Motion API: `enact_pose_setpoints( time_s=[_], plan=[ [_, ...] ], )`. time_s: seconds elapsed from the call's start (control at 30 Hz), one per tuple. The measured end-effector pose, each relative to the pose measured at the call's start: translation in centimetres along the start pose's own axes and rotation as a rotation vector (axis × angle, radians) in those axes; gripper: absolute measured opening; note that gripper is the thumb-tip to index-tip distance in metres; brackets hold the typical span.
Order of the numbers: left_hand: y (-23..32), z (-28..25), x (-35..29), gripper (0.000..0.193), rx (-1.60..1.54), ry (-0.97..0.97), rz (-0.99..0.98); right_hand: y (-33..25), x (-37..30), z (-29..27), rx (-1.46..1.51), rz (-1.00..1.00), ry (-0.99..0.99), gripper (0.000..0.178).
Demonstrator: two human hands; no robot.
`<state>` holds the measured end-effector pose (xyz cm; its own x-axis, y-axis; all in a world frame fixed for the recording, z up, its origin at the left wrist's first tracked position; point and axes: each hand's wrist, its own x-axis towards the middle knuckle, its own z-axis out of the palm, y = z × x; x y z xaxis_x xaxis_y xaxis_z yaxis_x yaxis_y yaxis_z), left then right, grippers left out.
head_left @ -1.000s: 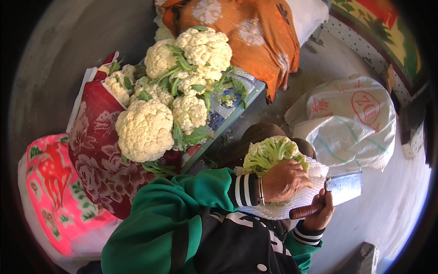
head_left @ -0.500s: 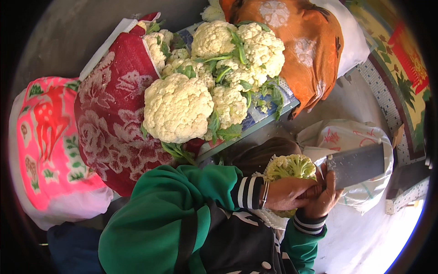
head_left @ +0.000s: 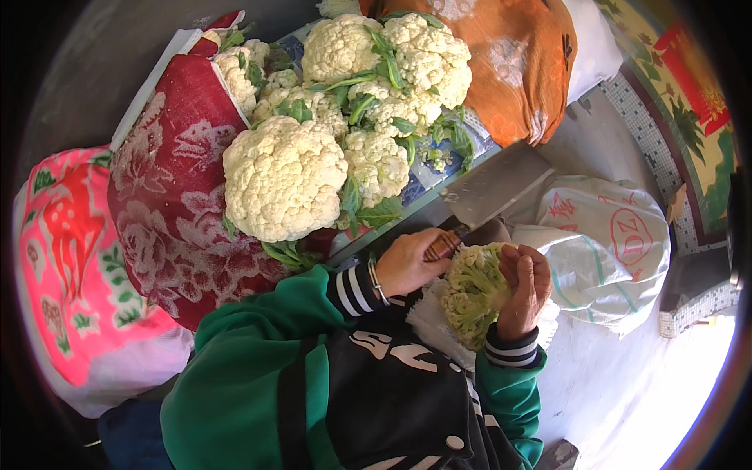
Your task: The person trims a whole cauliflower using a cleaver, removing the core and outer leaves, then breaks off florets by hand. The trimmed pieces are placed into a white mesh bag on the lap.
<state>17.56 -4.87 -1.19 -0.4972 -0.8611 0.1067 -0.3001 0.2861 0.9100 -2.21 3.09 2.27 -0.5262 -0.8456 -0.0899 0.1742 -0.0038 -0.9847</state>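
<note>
My left hand [head_left: 411, 265], a bangle at its wrist, grips the wooden handle of a cleaver [head_left: 501, 188]. The broad dark blade points up and right, raised clear of the cauliflower below it. Over my lap, a trimmed cauliflower [head_left: 475, 298] shows its pale green stems and branching florets. Curled fingers of my right hand [head_left: 526, 288] press on its right side; the thumb is hidden. Under this head lies a white cloth or sack [head_left: 427, 317].
Several whole cauliflowers [head_left: 286, 178] with leaves lie on a low table [head_left: 376, 235] ahead-left. A red floral cloth [head_left: 188, 204] and a pink patterned sack [head_left: 78, 266] stand left. An orange cloth-covered bundle [head_left: 509, 70] sits at the far side, a white plastic sack [head_left: 599, 243] at right.
My left hand has moved left and the cleaver has swung from pointing right to up and left of its former place. The hands have parted, and more of the cauliflower's stem side shows.
</note>
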Motion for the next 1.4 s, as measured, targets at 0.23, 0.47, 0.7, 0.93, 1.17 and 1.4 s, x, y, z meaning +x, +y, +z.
enact_pose_setpoints(
  time_s=[0.23, 0.47, 0.7, 0.93, 1.17, 1.4],
  plan=[
    [-4.1, 0.4, -0.6, 0.033, 0.003, 0.095, -0.292, 0.8, -0.1, -0.5, 0.101, -0.009, 0.039, 0.016],
    [-6.6, 2.0, -1.4, 0.037, 0.073, 0.218, -0.334, 1.1, -0.8, -1.0, 0.194, -0.025, 0.055, 0.013],
    [-9.0, 2.2, 0.4, 0.038, 0.174, 0.273, -0.293, 1.3, -1.7, -1.6, 0.299, -0.072, 0.007, 0.011],
    [-10.5, 4.3, 2.3, 0.054, 0.208, 0.365, -0.255, 1.5, -2.2, -1.8, 0.328, -0.101, 0.006, 0.010],
    [-8.9, 5.1, 3.2, 0.060, 0.281, 0.367, -0.097, 1.3, -2.4, -1.7, 0.321, -0.080, 0.007, 0.010],
    [-7.3, 3.7, 1.1, 0.059, 0.390, 0.276, -0.081, 1.2, -2.4, -1.7, 0.341, -0.075, 0.014, 0.010]
  ],
)
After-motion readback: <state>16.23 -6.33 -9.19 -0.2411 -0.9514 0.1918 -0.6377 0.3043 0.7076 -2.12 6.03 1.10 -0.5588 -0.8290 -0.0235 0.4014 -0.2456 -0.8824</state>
